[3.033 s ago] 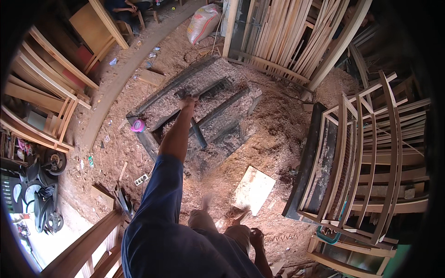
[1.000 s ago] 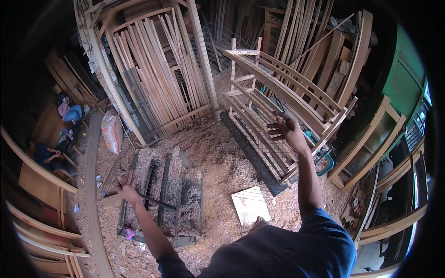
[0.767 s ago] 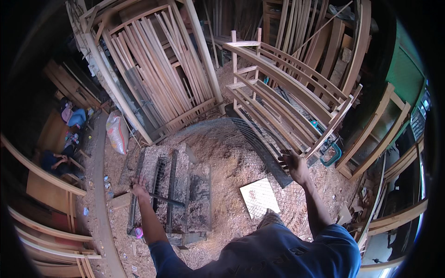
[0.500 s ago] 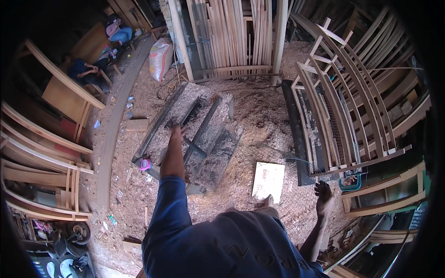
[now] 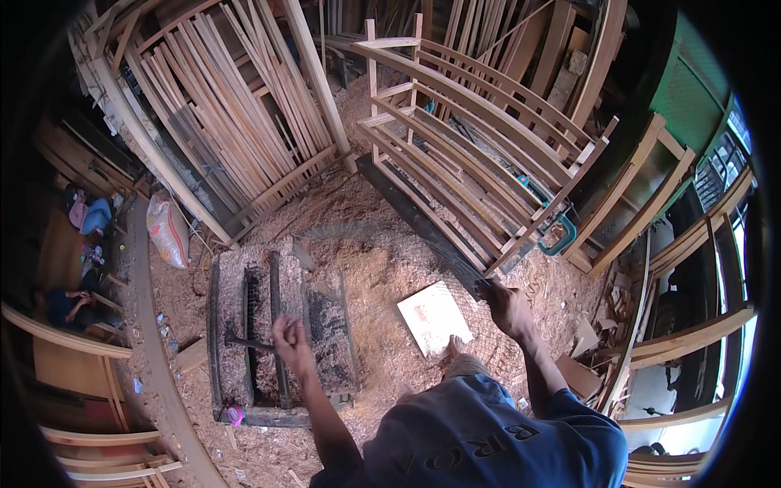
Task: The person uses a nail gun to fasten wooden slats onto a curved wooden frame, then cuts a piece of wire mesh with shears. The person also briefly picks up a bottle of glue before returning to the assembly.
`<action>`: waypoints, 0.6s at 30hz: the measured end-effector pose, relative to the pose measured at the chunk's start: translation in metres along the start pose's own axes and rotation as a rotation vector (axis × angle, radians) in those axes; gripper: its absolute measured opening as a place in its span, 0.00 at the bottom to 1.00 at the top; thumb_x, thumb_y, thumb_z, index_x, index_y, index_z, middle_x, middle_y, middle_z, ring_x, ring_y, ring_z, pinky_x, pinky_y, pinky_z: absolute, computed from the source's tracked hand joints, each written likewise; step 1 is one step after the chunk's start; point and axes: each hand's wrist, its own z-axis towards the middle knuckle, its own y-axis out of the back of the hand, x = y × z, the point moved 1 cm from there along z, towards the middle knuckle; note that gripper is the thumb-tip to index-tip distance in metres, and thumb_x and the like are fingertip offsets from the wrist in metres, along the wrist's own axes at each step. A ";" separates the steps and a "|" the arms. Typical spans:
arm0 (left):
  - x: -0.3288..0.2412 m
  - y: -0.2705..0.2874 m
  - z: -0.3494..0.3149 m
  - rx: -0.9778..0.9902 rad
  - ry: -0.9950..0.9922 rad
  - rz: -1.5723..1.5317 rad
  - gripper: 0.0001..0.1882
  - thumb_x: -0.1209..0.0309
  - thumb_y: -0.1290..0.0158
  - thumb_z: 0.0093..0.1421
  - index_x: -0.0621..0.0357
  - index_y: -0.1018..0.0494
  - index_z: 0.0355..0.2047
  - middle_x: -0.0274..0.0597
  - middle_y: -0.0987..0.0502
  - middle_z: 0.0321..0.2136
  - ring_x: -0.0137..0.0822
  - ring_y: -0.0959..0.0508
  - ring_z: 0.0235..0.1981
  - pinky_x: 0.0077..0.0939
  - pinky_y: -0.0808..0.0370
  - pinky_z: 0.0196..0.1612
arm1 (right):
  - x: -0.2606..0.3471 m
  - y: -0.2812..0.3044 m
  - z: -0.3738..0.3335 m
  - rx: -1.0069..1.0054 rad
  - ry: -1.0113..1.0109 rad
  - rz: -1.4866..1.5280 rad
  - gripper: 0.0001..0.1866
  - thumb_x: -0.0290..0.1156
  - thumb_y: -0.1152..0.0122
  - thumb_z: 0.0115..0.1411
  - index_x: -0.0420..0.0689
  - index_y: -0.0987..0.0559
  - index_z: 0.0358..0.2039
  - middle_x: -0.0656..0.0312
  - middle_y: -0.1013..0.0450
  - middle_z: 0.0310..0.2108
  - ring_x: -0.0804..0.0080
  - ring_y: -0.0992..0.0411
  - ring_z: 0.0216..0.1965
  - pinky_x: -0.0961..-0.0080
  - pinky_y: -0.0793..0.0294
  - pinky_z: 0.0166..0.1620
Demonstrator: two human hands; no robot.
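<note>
Fine grey mesh (image 5: 358, 231) between and beyond the hands, thin and hard to trace; part shows as a pale band past the low platform, more grid lines over the floor by the right hand. Hands well apart. Left hand (image 5: 294, 343) above the platform, fingers curled; can't tell if it pinches mesh. Right hand (image 5: 508, 311) at the near end of the black board (image 5: 423, 224), fingers toward it; grip also unclear.

Low platform (image 5: 218, 342), dark, slotted, strewn with shavings, under the left hand. Dark bar (image 5: 250, 345) lies across its slot, one end reaching the left hand. Small pink object (image 5: 235, 416) at the platform's near-left corner.

Open floor (image 5: 374, 297) between platform and black board, shavings all over. White panel (image 5: 431, 315) lies flat there, between the hands; person's foot (image 5: 455, 346) at its near edge. Right side tighter: slatted wooden frame (image 5: 468, 167) stands along the black board, teal clamp (image 5: 558, 236) at its near end.

Rack of wood strips (image 5: 232, 106) beyond the platform, stuffed sack (image 5: 167, 232) to its left. Two seated people far left, in shadow. Green panel (image 5: 691, 89) far right.
</note>
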 end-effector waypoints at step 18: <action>-0.047 -0.148 0.037 -0.255 0.329 -0.409 0.38 0.80 0.52 0.60 0.46 0.53 0.67 0.47 0.39 0.56 0.44 0.34 0.58 0.56 0.28 0.55 | 0.050 -0.093 0.044 0.264 0.420 0.334 0.21 0.38 0.41 0.64 0.42 0.24 0.55 0.49 0.27 0.55 0.49 0.26 0.52 0.61 0.25 0.54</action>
